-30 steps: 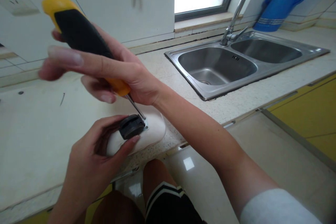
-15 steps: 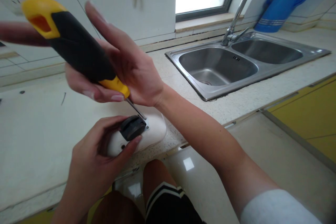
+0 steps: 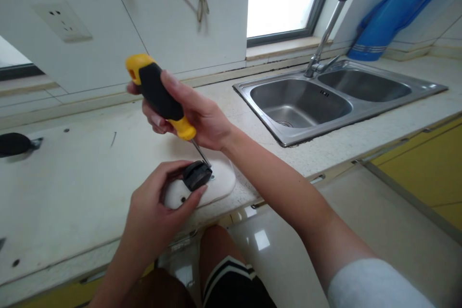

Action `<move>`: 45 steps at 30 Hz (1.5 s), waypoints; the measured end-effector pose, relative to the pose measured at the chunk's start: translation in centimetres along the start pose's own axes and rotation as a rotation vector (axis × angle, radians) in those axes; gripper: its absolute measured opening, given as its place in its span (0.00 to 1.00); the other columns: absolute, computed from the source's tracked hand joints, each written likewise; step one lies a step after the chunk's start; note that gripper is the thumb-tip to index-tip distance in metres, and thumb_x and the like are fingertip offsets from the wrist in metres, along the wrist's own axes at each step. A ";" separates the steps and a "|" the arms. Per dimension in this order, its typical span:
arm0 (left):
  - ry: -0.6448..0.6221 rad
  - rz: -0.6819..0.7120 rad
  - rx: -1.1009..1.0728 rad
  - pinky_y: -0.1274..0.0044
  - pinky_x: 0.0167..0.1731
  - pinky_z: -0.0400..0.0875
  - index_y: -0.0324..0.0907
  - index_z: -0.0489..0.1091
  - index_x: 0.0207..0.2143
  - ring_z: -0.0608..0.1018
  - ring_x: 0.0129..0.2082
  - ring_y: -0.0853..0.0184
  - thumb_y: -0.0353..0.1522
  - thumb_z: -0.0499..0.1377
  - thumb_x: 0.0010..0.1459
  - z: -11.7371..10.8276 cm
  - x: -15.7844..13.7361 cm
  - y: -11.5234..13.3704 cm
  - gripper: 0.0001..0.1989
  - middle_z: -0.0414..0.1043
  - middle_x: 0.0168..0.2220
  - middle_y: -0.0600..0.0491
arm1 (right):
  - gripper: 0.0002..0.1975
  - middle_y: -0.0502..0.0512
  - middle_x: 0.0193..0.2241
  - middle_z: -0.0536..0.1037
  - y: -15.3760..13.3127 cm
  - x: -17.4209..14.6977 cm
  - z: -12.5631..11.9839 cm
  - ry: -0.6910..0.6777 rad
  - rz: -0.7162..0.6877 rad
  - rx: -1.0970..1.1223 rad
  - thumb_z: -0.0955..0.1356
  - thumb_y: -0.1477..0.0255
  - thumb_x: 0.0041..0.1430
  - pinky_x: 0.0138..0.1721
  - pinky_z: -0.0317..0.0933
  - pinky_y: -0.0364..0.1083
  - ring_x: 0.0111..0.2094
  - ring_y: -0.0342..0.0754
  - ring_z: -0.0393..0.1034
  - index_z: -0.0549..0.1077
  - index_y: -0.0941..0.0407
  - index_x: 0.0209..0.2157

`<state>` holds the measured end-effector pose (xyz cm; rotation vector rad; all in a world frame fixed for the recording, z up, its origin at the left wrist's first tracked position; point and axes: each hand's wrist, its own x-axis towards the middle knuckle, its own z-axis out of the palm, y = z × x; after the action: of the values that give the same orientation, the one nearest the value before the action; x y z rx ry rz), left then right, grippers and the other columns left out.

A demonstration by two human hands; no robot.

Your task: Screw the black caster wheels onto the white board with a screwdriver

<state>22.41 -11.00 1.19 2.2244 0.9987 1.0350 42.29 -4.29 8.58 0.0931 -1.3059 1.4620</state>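
My right hand [image 3: 202, 115] is closed around the black and yellow handle of a screwdriver [image 3: 160, 94]. The shaft slants down to the right, and its tip meets a small metal plate [image 3: 212, 176] beside a black caster wheel [image 3: 197, 175]. Thumb and fingers of my left hand [image 3: 159, 202] grip the caster from its left side. Under both hands lies a white rounded board [image 3: 225, 184] with a dark hole near my left thumb. Whether the tip sits in a screw head is too small to make out.
A large white panel [image 3: 72, 192] with holes covers the left counter; another black caster [image 3: 16, 144] and a thin dark sliver [image 3: 113, 139] are on it. To the right are a steel double sink [image 3: 285, 134], a faucet [image 3: 317, 53] and a blue thermos-like jug [image 3: 390, 14].
My right hand's fingers, spread around the screwdriver handle before, have closed on it. The handle stands lower in view. My left hand still grips the caster, and the camera view has shifted.
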 end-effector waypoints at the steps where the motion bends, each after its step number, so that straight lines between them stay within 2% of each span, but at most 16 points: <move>1: -0.021 0.009 -0.023 0.58 0.55 0.87 0.49 0.78 0.56 0.89 0.49 0.52 0.41 0.74 0.60 0.0 0.1 0.0 0.22 0.86 0.52 0.48 | 0.21 0.45 0.34 0.82 -0.2 -0.3 0.2 0.060 0.005 -0.018 0.78 0.57 0.66 0.38 0.71 0.39 0.33 0.39 0.76 0.71 0.53 0.50; 4: -0.043 0.030 -0.068 0.61 0.54 0.86 0.49 0.77 0.55 0.88 0.49 0.54 0.39 0.73 0.61 0.1 0.4 0.2 0.20 0.86 0.51 0.49 | 0.28 0.50 0.43 0.87 -0.7 -0.9 0.4 0.049 0.061 -0.062 0.77 0.50 0.66 0.32 0.69 0.40 0.28 0.39 0.75 0.70 0.50 0.57; 6: -0.034 0.035 -0.088 0.63 0.53 0.86 0.49 0.78 0.53 0.88 0.48 0.55 0.38 0.73 0.61 0.1 0.6 0.5 0.19 0.86 0.49 0.50 | 0.32 0.48 0.31 0.84 -0.8 -1.0 0.4 -0.005 0.105 -0.066 0.67 0.42 0.72 0.22 0.57 0.40 0.18 0.37 0.62 0.70 0.53 0.62; 8: -0.027 0.044 -0.117 0.64 0.52 0.86 0.48 0.78 0.52 0.88 0.47 0.56 0.38 0.73 0.61 0.2 0.8 0.6 0.18 0.86 0.49 0.50 | 0.33 0.42 0.20 0.73 -0.9 -0.9 0.5 0.036 0.126 -0.074 0.62 0.42 0.76 0.20 0.51 0.41 0.15 0.37 0.53 0.75 0.57 0.57; 11: -0.023 0.061 -0.166 0.65 0.51 0.85 0.48 0.79 0.52 0.88 0.46 0.56 0.37 0.73 0.60 0.4 1.0 0.6 0.18 0.86 0.48 0.50 | 0.25 0.42 0.24 0.74 -0.8 -0.9 1.3 0.177 0.091 -0.121 0.75 0.47 0.66 0.27 0.59 0.40 0.20 0.37 0.63 0.75 0.55 0.46; 14: -0.028 0.070 -0.213 0.65 0.51 0.84 0.47 0.79 0.51 0.87 0.47 0.56 0.35 0.72 0.59 0.6 1.2 0.5 0.17 0.86 0.48 0.50 | 0.34 0.48 0.39 0.84 -0.8 -1.3 2.1 0.224 0.110 -0.179 0.84 0.48 0.50 0.28 0.62 0.42 0.25 0.40 0.72 0.73 0.50 0.48; 18: -0.047 0.078 -0.262 0.65 0.52 0.83 0.45 0.78 0.50 0.86 0.47 0.56 0.33 0.72 0.58 0.7 1.4 0.5 0.17 0.85 0.48 0.48 | 0.38 0.44 0.21 0.75 -0.7 -1.3 2.5 0.293 0.197 -0.236 0.68 0.35 0.65 0.20 0.46 0.43 0.14 0.38 0.52 0.76 0.55 0.55; 20: -0.059 0.076 -0.279 0.65 0.53 0.82 0.44 0.78 0.51 0.86 0.47 0.57 0.33 0.72 0.58 0.6 1.5 0.5 0.18 0.85 0.48 0.48 | 0.33 0.42 0.18 0.69 -0.5 -1.3 2.7 0.412 0.147 -0.275 0.70 0.39 0.66 0.23 0.49 0.42 0.16 0.38 0.54 0.78 0.57 0.47; 22: -0.067 0.077 -0.299 0.65 0.54 0.82 0.44 0.78 0.51 0.86 0.48 0.57 0.33 0.72 0.58 0.6 1.6 0.6 0.18 0.85 0.48 0.47 | 0.28 0.44 0.24 0.74 -0.4 -1.4 2.9 0.509 0.069 -0.304 0.78 0.45 0.57 0.28 0.57 0.41 0.23 0.39 0.63 0.76 0.54 0.43; 25: -0.064 0.083 -0.323 0.65 0.55 0.82 0.43 0.79 0.51 0.86 0.48 0.57 0.32 0.72 0.57 0.6 1.6 0.7 0.19 0.85 0.49 0.47 | 0.33 0.50 0.36 0.83 -0.4 -1.7 3.2 0.556 0.085 -0.339 0.83 0.46 0.48 0.30 0.60 0.42 0.28 0.41 0.69 0.76 0.51 0.47; 28: -0.060 0.097 -0.339 0.64 0.55 0.81 0.42 0.78 0.51 0.85 0.49 0.56 0.31 0.73 0.56 0.6 1.6 0.7 0.20 0.84 0.50 0.46 | 0.37 0.51 0.25 0.79 -0.2 -1.8 3.1 0.602 0.158 -0.368 0.74 0.37 0.59 0.23 0.52 0.43 0.20 0.41 0.60 0.80 0.57 0.48; 32: -0.067 0.119 -0.335 0.64 0.55 0.81 0.41 0.77 0.50 0.86 0.48 0.57 0.30 0.72 0.56 0.6 1.7 0.6 0.19 0.84 0.49 0.46 | 0.32 0.44 0.18 0.68 0.5 -1.7 3.0 0.740 0.088 -0.387 0.73 0.41 0.65 0.23 0.52 0.40 0.20 0.39 0.57 0.81 0.60 0.42; 35: -0.058 0.135 -0.334 0.64 0.56 0.81 0.42 0.77 0.50 0.86 0.47 0.57 0.29 0.72 0.56 0.7 1.8 0.4 0.19 0.85 0.48 0.46 | 0.25 0.46 0.26 0.77 0.5 -2.0 3.3 0.815 0.044 -0.383 0.79 0.49 0.59 0.31 0.63 0.39 0.27 0.39 0.68 0.77 0.55 0.40; 38: -0.057 0.149 -0.346 0.63 0.57 0.80 0.42 0.77 0.50 0.86 0.48 0.56 0.30 0.72 0.56 0.7 1.8 0.3 0.19 0.85 0.48 0.46 | 0.26 0.50 0.34 0.83 0.3 -2.4 4.1 0.840 0.066 -0.393 0.83 0.52 0.52 0.33 0.68 0.41 0.30 0.41 0.73 0.75 0.54 0.41; 42: -0.059 0.161 -0.347 0.64 0.57 0.80 0.43 0.77 0.51 0.86 0.50 0.56 0.30 0.72 0.56 0.7 1.8 0.2 0.20 0.85 0.50 0.46 | 0.27 0.47 0.24 0.75 0.6 -2.2 4.8 0.859 0.082 -0.452 0.84 0.54 0.49 0.22 0.54 0.40 0.21 0.38 0.61 0.79 0.59 0.41; 45: -0.055 0.160 -0.322 0.64 0.57 0.80 0.42 0.77 0.51 0.86 0.49 0.56 0.30 0.71 0.57 0.7 1.8 0.2 0.19 0.85 0.49 0.46 | 0.24 0.40 0.23 0.69 0.3 -1.6 4.2 0.959 -0.065 -0.508 0.84 0.58 0.52 0.22 0.48 0.39 0.21 0.36 0.55 0.79 0.57 0.43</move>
<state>23.87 -9.82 1.65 2.0751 0.5892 1.1101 40.29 -8.27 8.96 -0.7975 -0.8028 0.8651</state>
